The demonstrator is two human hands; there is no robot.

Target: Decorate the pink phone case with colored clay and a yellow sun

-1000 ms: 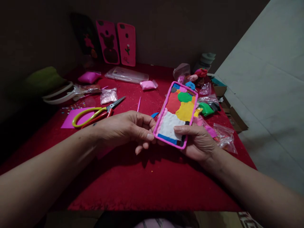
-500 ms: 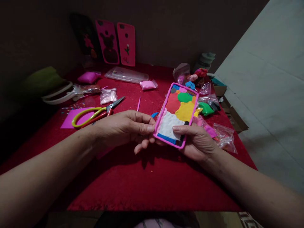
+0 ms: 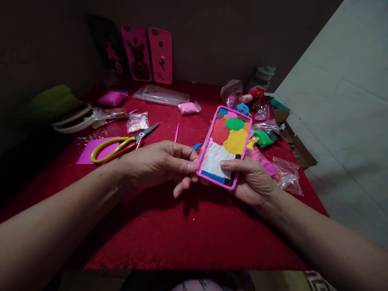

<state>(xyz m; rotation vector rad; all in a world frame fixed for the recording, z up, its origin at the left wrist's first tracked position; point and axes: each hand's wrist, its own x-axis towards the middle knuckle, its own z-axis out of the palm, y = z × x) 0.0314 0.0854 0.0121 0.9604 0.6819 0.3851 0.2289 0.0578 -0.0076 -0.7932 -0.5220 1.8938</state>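
Note:
A phone case (image 3: 216, 155) with a pink clay rim is held tilted above the table; patches of white, red, yellow, green and blue clay cover its inner face. My right hand (image 3: 254, 178) grips it from the lower right, thumb over the white patch and fingers hidden behind. At the lower left corner, my left hand (image 3: 172, 163) pinches the pink rim between thumb and forefinger, its other fingers curled below. Scissors (image 3: 124, 145) with yellow and red handles lie beside my left wrist, partly over a pink sheet (image 3: 93, 151).
Decorated phone cases (image 3: 160, 56) lean against the back wall. Clear cases (image 3: 162, 95), a pink clay packet (image 3: 189, 108) and a thin pink tool (image 3: 177, 132) lie on the red cloth (image 3: 194, 246). Bagged green clay (image 3: 263, 138) and other packets sit at right, near a bottle (image 3: 262, 76).
Almost nothing differs. Both hands keep hold of the phone case in nearly the same place, and the view has shifted very slightly.

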